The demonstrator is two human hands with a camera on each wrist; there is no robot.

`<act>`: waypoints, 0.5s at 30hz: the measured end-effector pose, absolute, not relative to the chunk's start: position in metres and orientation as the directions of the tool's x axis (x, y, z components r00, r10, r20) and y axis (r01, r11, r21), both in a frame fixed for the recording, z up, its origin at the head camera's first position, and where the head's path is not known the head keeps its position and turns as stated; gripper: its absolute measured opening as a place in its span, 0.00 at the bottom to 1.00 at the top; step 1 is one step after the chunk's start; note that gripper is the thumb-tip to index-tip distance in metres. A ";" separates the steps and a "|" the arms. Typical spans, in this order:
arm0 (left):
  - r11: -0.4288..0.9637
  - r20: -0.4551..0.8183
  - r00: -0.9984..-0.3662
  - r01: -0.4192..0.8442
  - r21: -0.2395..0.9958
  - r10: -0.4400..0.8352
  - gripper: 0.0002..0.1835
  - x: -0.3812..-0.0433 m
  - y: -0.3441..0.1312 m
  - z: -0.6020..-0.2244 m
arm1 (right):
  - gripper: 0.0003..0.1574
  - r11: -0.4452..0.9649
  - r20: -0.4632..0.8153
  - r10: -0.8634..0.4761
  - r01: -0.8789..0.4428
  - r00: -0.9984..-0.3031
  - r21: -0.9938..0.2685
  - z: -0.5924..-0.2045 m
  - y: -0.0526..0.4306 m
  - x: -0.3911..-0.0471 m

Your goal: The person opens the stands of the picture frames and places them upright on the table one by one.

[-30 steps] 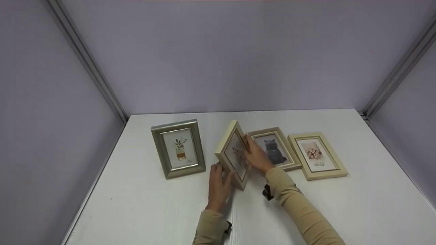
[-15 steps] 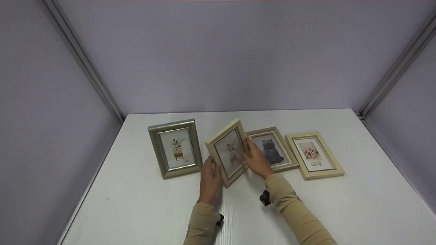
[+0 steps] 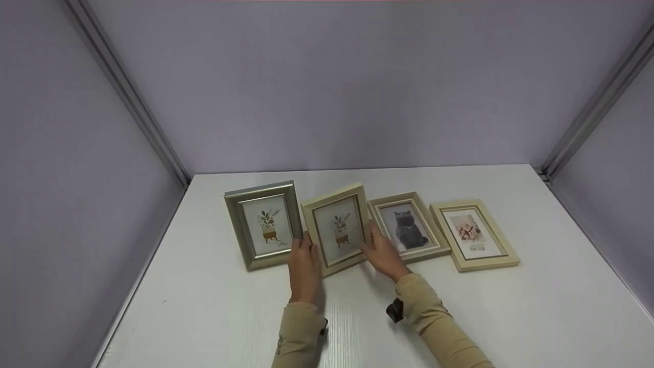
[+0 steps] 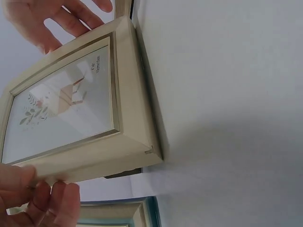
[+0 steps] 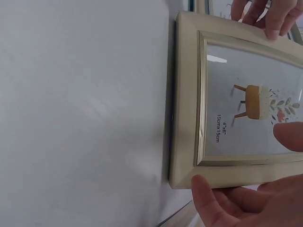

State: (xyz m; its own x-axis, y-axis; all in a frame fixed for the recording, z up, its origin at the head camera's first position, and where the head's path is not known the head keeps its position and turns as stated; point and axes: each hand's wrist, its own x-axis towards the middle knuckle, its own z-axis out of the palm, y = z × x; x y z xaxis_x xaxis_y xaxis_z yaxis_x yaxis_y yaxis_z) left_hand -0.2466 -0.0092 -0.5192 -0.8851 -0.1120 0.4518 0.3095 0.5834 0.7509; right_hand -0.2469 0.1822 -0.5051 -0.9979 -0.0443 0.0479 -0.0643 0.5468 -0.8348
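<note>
A cream picture frame [image 3: 337, 230] with a potted-plant print stands near-upright, leaning back, between my hands, its lower edge on or just above the table. My left hand [image 3: 305, 268] pinches its left side; in the left wrist view the thumb and fingers [image 4: 61, 203] meet at that edge. On the opposite side my right hand [image 3: 384, 254] grips the edge, its thumb [image 5: 291, 136] in front of the glass and its other fingers at the side. Close by on the left stands a silver-green picture frame [image 3: 235, 220], with a similar plant print, partly behind my left hand.
Right of the held frame lies a beige frame with a grey cat picture [image 3: 409, 230]. A cream frame with a flower picture [image 3: 472, 232] lies farther right, close beside it. All are on the white table [image 3: 204, 317], with grey walls [image 3: 327, 87] behind and at the sides.
The held cream frame has turned from a steep side angle to face the front and shifted left, nearer the silver-green frame. My left hand moved left with it; the other frames stay put.
</note>
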 end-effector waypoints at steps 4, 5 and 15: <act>0.582 0.486 -0.867 0.342 0.738 -0.108 0.20 -0.241 -0.006 -0.526 | 0.48 0.525 0.061 -0.016 -0.061 -0.998 -0.849 -0.511 0.179 -0.239; 0.580 0.486 -0.868 0.343 0.739 -0.105 0.20 -0.240 -0.005 -0.528 | 0.48 0.525 0.063 -0.014 -0.061 -0.998 -0.849 -0.512 0.178 -0.238; 0.515 0.425 -0.899 0.317 0.797 -0.105 0.23 -0.235 -0.002 -0.524 | 0.50 0.538 0.118 -0.048 -0.125 -0.992 -0.834 -0.513 0.179 -0.234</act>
